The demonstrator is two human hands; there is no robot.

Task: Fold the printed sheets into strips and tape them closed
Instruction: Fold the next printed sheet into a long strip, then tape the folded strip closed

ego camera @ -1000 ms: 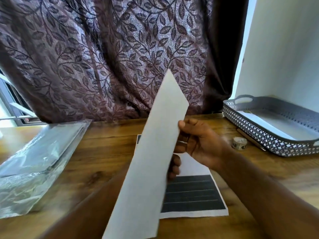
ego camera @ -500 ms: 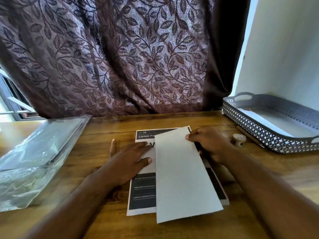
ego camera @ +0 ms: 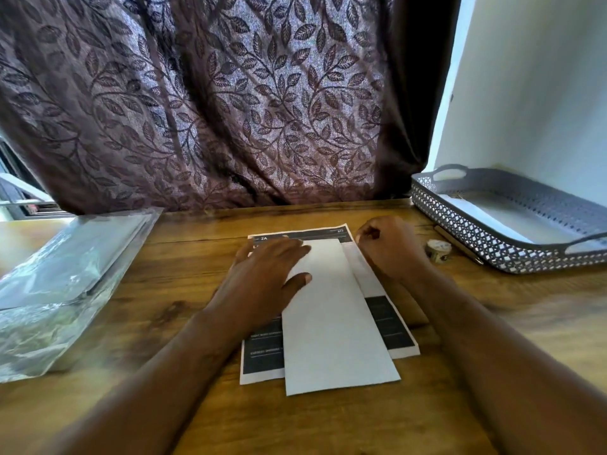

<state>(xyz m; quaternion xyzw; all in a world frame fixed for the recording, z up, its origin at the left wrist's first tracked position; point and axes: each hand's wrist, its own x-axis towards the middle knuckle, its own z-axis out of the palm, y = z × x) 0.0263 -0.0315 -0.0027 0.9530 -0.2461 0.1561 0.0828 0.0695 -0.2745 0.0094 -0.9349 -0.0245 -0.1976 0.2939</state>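
A folded white strip of paper (ego camera: 331, 323) lies lengthwise on a printed sheet (ego camera: 262, 359) with dark blocks, in the middle of the wooden table (ego camera: 184, 284). My left hand (ego camera: 266, 274) lies flat with straight fingers across the strip's upper left part and presses it down. My right hand (ego camera: 391, 247) sits just right of the strip's far end with its fingers curled in and nothing in it. A small roll of tape (ego camera: 438, 250) stands on the table right of that hand.
A grey perforated tray (ego camera: 512, 254) with white sheets inside stands at the right, a pen (ego camera: 460, 246) lying along its near side. A clear plastic packet (ego camera: 62, 284) of sheets lies at the left. A patterned curtain (ego camera: 213, 103) hangs behind the table.
The strip came down from the air onto the printed sheet. My left hand moved onto its upper left part. My right hand let go of the top edge and drew off to the right.
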